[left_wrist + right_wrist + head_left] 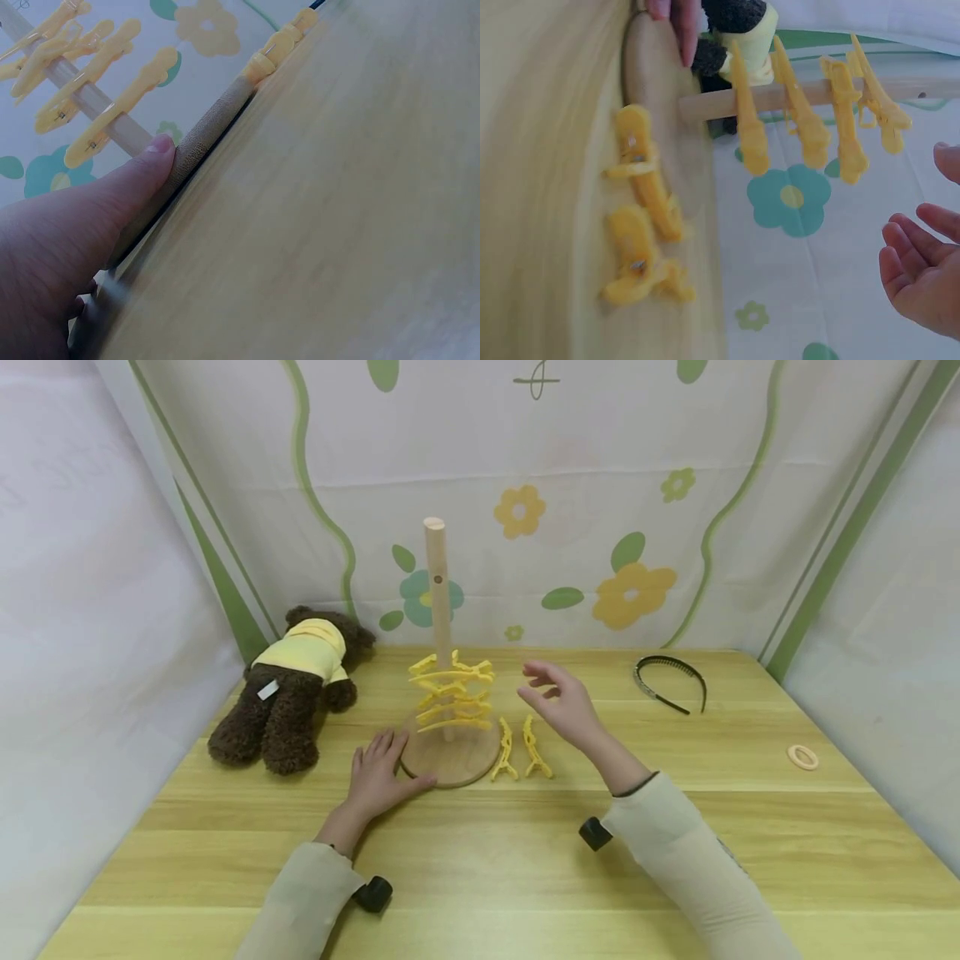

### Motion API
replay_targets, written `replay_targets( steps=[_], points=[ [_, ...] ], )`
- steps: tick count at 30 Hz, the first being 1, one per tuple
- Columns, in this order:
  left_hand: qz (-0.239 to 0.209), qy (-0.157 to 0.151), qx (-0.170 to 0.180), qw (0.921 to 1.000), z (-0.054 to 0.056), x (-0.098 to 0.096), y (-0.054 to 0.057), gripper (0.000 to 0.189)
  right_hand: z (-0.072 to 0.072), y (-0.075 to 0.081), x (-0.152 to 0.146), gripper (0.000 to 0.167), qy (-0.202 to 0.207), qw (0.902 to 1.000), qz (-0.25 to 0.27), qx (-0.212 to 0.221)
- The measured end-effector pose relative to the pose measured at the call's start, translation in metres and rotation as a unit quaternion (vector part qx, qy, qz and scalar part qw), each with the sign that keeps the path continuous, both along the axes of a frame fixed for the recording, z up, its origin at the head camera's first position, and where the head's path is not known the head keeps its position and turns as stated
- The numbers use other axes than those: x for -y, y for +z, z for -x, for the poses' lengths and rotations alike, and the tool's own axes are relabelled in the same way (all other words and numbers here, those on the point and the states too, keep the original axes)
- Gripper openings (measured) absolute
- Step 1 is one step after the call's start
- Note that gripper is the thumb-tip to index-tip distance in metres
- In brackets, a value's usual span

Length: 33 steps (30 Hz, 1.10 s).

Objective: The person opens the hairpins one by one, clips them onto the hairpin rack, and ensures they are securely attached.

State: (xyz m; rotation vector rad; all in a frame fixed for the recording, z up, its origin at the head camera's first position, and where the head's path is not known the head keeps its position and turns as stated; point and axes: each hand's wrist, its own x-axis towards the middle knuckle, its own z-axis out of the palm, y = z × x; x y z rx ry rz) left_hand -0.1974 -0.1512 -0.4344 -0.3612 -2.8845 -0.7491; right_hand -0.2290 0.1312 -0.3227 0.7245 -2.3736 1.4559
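Observation:
A wooden stand has a round base (450,760) and an upright post (439,602). Several yellow alligator hair clips (453,697) are clamped on the post one above another, jutting out sideways. My left hand (377,777) holds the left edge of the base, its thumb (154,154) along the front rim. Two more yellow clips, one (504,750) beside the base and another (534,747) further right, lie on the table. My right hand (564,703) hovers right of the post with loosely bent fingers and holds nothing; the right wrist view shows it apart from the clips.
Left of the stand a brown teddy bear (303,652) in a yellow top lies face down. A black headband (667,662) is at the back right of the wooden table (495,877), and a pale ring (802,757) lies near the right edge. A flowered cloth (570,443) hangs behind.

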Motion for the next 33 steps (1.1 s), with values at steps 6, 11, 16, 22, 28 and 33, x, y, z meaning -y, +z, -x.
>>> replay_targets(
  steps=[6,11,16,22,28,33],
  points=[
    [0.004,0.003,0.000,1.0000,0.001,0.001,0.000,0.096,-0.010,-0.032,-0.024,0.044,-0.023,0.9975,-0.037,0.056],
    [0.003,0.002,-0.001,1.0000,0.000,0.002,0.001,0.095,-0.018,-0.057,-0.034,0.043,-0.022,0.9933,-0.051,0.101],
    [0.004,0.004,0.000,1.0000,0.000,0.002,0.001,0.095,-0.020,-0.074,-0.037,0.041,-0.013,0.9891,-0.041,0.141],
    [0.002,0.005,0.001,1.0000,0.000,0.002,0.001,0.095,-0.020,-0.091,-0.041,0.042,-0.005,0.9840,-0.030,0.176],
    [0.006,0.001,0.000,1.0000,0.001,0.001,0.000,0.095,-0.022,-0.101,-0.043,0.038,-0.016,0.9869,-0.050,0.152],
    [0.008,0.002,-0.004,1.0000,0.001,0.000,-0.001,0.095,-0.022,-0.104,-0.045,0.030,-0.032,0.9892,-0.069,0.125]
  ],
)
